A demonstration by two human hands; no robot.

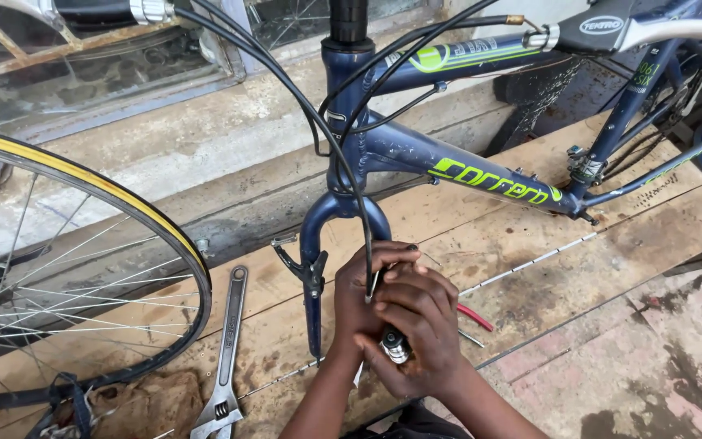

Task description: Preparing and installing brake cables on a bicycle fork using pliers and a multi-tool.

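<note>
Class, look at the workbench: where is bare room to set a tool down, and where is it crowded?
Bare wood lies right of both hands, below the blue bicycle frame. Crowded: around the left hand and right hand at the fork, and between the wrench and wheel.

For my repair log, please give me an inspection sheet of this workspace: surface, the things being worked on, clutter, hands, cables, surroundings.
Surface: worn wooden boards, stained, lying on a concrete floor.
Things in work: blue bicycle frame with fork; both hands close around the right fork leg and a black cable end.
Clutter: adjustable wrench, rag, red-handled tool partly hidden, loose spoke.
Hands: left hand and right hand together, gripping; a small metal part shows between them.
Cables: black brake cables hang from the handlebar.
Surroundings: front wheel at left, barred window, concrete ledge.
</note>
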